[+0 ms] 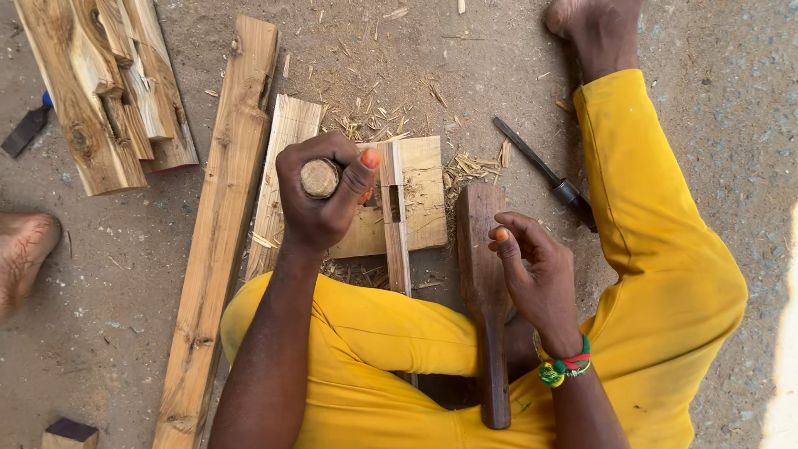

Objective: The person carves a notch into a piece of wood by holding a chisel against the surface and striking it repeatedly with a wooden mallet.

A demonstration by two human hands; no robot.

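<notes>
Far left of the notched board: a pile of rough split wood pieces [108, 91], a dark blue-handled tool [27, 126] beside it, a bare foot [23, 254] on the sandy ground. Next, a long pale wooden plank [218, 233] lies lengthwise, just left of the board. The left hand [320, 195] is closed in a fist around a round wooden tool handle [319, 177], end-on to the camera, held over the flat pale notched wooden board [416, 195]; the tip below is hidden. Wood shavings [374, 125] are scattered above the board. Just right of the board lies a dark brown wooden mallet [485, 291], head touching the board's edge, handle across the yellow-trousered lap. The right hand [536, 278] rests loosely open beside the mallet, fingers curled, gripping nothing. Further right, a dark metal chisel [544, 175] lies on the ground by the yellow-clad leg [657, 249].
</notes>
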